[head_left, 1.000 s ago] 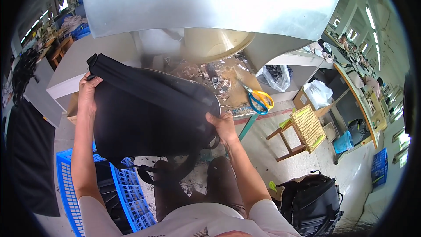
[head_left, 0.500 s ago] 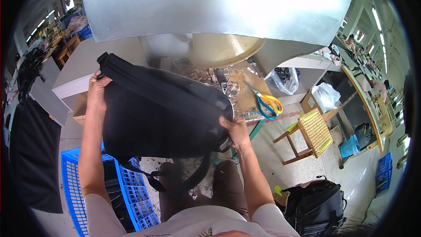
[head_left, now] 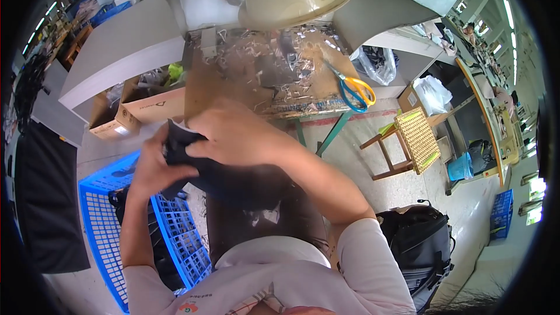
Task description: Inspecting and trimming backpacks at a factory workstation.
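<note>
Extending below the right grip (head_left: 226, 137): dark fabric (head_left: 248, 189)

Dk fabric pc (head_left: 248, 189): upper end bunched btwn L fingers (head_left: 182, 172) & R fingers (head_left: 200, 150), rest over lap (head_left: 297, 221).

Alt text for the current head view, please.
Two bare hands, left and right, grip dark cloth above the lap. Ahead, scissors with orange and teal handles lie on a scrap-littered table; a blue basket stands at left, a stool and black bag at right.
</note>
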### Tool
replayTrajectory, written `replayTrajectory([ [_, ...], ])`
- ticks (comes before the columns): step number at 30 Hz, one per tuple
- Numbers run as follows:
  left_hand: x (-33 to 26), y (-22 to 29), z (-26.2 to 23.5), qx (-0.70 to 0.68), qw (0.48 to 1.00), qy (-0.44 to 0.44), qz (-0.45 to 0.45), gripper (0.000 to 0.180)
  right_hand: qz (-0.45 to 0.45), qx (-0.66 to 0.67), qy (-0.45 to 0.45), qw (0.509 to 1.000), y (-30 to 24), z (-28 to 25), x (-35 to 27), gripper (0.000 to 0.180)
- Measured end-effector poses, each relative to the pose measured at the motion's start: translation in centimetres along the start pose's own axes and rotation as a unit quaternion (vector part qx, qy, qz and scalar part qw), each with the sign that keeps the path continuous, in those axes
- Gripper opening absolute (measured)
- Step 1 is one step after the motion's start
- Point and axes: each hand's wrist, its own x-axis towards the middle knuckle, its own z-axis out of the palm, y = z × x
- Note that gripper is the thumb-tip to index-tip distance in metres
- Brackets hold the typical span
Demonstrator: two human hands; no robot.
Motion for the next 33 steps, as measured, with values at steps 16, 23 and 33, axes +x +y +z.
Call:
replayTrajectory([
  [16, 3.8, -11.9, 1.0, -0.512, 0.815, 0.25, -0.1, 0.022, 0.279, 0.397, 0.201, 0.851, 6.7, 7.1, -12.6, 0.027],
  [23, 7.0, -10.0, 1.5, -0.522, 0.816, 0.214, -0.127, 0.023, 0.273, 0.441, 0.251, 0.817, 7.9, 4.8, -12.4, 0.026],
  [33, 7.8, -10.5, 2.3, -0.514, 0.83, 0.157, -0.149, 0.026, 0.331, 0.412, 0.249, 0.812, 7.6, 5.0, -14.1, 0.025],
])
